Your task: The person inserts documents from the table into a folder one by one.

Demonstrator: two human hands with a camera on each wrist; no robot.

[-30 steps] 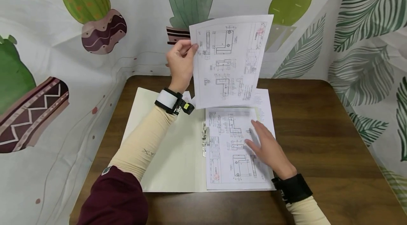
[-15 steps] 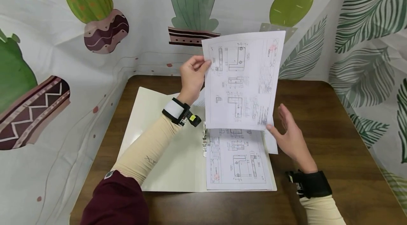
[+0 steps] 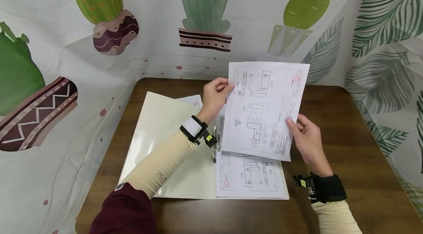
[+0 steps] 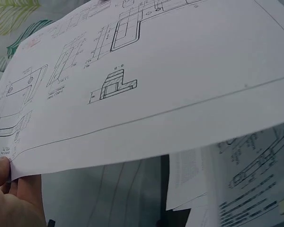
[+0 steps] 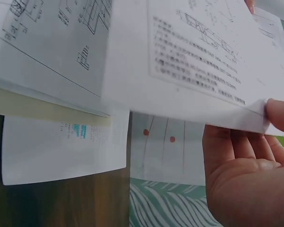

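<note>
A sheet of paper (image 3: 264,116) with technical drawings and a faint red stamp is held up, tilted, above an open folder (image 3: 175,171). My left hand (image 3: 214,98) pinches its left edge near the upper corner. On the opposite edge, my right hand (image 3: 310,143) holds the sheet with the thumb on the front; in the right wrist view the fingers (image 5: 220,146) are behind it. Beneath lies a stack of similar drawings (image 3: 249,186) on the folder's right side, partly covered by the raised sheet. A metal clip (image 3: 214,153) sits along the folder's spine, partly hidden by the left wrist strap.
The folder lies on a brown wooden table (image 3: 188,217). Another paper (image 3: 193,100) pokes out past the folder's far edge. In the right wrist view, a printed page (image 5: 61,146) sticks out beyond the stack. A cloth with cactus prints (image 3: 158,13) hangs behind the table.
My left hand has brought the sheet down and to the right, nearer the folder. The right hand has left the stack and now grips the sheet's right edge.
</note>
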